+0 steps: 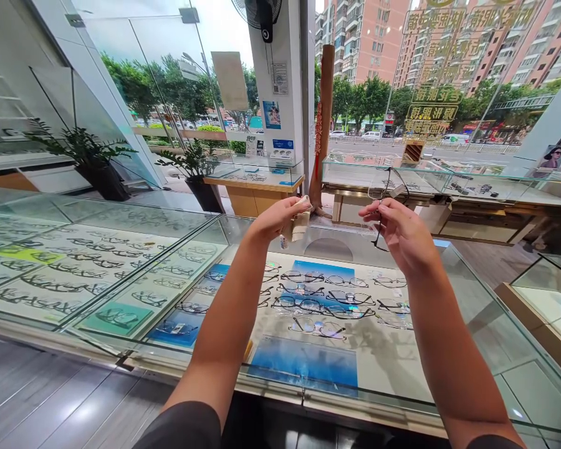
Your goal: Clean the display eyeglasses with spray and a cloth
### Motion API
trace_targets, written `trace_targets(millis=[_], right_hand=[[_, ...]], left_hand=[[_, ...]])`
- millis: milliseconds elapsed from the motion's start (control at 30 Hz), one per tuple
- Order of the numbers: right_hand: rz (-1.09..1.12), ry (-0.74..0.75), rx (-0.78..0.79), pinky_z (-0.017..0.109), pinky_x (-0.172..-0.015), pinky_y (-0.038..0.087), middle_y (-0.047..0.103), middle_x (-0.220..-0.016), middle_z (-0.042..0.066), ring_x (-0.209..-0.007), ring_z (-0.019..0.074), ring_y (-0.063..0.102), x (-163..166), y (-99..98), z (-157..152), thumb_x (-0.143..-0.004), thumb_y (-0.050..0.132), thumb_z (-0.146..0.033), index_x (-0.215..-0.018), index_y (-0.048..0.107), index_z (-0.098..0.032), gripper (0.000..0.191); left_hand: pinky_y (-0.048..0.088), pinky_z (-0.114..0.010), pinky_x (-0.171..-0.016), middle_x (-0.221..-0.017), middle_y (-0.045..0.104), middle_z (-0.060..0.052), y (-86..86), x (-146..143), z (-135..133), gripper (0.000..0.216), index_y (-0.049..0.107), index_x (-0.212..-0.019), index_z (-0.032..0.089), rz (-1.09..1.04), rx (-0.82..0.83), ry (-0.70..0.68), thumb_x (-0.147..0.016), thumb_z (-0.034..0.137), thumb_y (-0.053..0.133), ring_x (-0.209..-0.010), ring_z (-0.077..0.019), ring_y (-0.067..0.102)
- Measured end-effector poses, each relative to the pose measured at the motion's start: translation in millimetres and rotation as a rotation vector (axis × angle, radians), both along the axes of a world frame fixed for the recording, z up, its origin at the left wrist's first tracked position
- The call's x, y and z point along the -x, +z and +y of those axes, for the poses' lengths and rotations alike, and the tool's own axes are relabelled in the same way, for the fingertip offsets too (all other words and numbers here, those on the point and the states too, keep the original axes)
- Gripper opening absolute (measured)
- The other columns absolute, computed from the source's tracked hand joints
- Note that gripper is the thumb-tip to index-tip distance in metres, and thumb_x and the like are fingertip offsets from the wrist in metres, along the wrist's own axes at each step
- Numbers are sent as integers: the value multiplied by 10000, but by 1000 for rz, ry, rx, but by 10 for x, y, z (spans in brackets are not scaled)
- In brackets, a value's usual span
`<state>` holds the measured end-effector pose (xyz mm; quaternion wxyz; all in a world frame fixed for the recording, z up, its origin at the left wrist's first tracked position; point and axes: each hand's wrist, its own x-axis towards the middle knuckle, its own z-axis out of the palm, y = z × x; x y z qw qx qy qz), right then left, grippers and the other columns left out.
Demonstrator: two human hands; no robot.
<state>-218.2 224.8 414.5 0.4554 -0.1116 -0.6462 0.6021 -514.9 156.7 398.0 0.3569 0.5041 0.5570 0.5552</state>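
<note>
Both my arms reach out over a glass display counter (486, 324). My left hand (278, 218) is closed around a small beige cloth (299, 224) that hangs from its fingers. My right hand (399, 231) pinches a pair of thin-framed glasses (387, 187), held up at chest height with one dark temple arm hanging down. The two hands are about a hand's width apart. Under the glass below them lie several rows of spectacle frames (322, 299) on white and blue mats.
A second glass counter (75, 262) full of frames runs off to the left. More showcases (430, 178) stand by the shop window ahead, with a white pillar (280, 81), a wooden post (325, 118) and potted plants (93, 162). Dark floor lies at lower left.
</note>
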Motion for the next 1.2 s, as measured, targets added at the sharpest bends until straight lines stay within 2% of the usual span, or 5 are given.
trace_targets(millis=[233,500,600,800,1200], right_hand=[[-17,17,-16,371,-898,522,791,-1064,24,-1030,213,693,-14,4,-3,-959,691,-386,-900,733,-290,121],[42,28,-74,390,-957,549,780,-1041,35,-1028,223,691,-124,58,14,-971,700,-445,-867,750,-285,197],[37,26,-58,376,-926,556,788,-1049,35,-1019,217,690,-155,72,15,-975,710,-449,-907,792,-296,186],[-25,134,-56,391,-941,559,799,-1000,44,-1003,228,716,-111,26,30,-956,719,-455,-883,810,-285,206],[-158,217,-165,395,-941,456,788,-981,54,-983,237,657,71,-98,88,-990,682,-416,-907,831,-259,232]], left_hand=[[560,-289,-760,-923,741,-90,203,-541,-171,302,741,-1006,149,-244,-166,-154,-924,436,784,-852,-185,701],[540,-253,-623,-789,722,-63,179,-898,-253,363,778,-986,147,-286,-138,-194,-940,507,769,-694,-148,671],[474,-219,-565,-763,706,-30,148,-956,-222,375,770,-966,157,-336,-159,-151,-912,527,809,-616,-102,601],[549,-239,-719,-868,773,-37,98,-960,-127,547,767,-1007,171,-332,-288,-108,-800,667,867,-769,-139,688],[518,-275,-756,-874,756,-42,109,-1023,-155,552,755,-1052,155,-75,-421,-91,-937,693,716,-820,-162,674]])
